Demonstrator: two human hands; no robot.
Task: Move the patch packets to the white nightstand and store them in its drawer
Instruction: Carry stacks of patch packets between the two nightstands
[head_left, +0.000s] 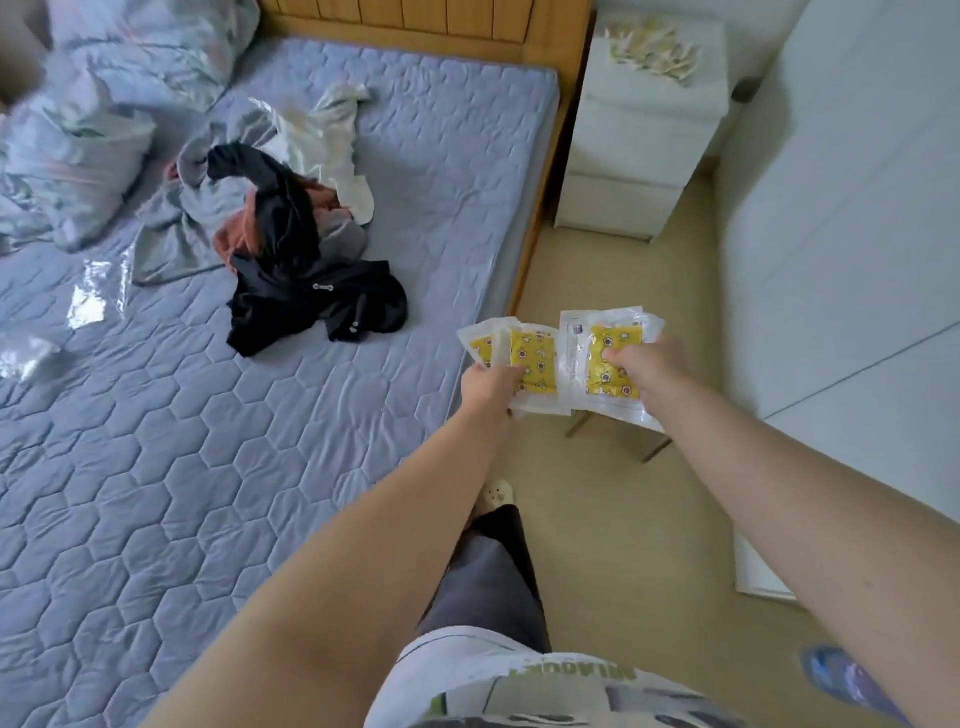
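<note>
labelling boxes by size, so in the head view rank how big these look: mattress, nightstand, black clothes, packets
1. mattress
2. nightstand
3. black clothes and packets: these look about alike. The packets are held nearer the camera, so I won't rank the two.

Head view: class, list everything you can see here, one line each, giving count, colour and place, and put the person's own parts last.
patch packets: several, white with yellow patches, fanned in both hands above the floor
mattress: one, grey-blue quilted, left
white nightstand: one, white, right of the mattress's far corner, drawers closed
pale items: small heap, cream, on the nightstand top, too blurred to name
clothes: one pile, black, rust and grey, on the mattress
bedding: bundle, pale patterned, top left
floor: beige, right of the mattress
left hand: one, grips packets
right hand: one, grips packets
</note>
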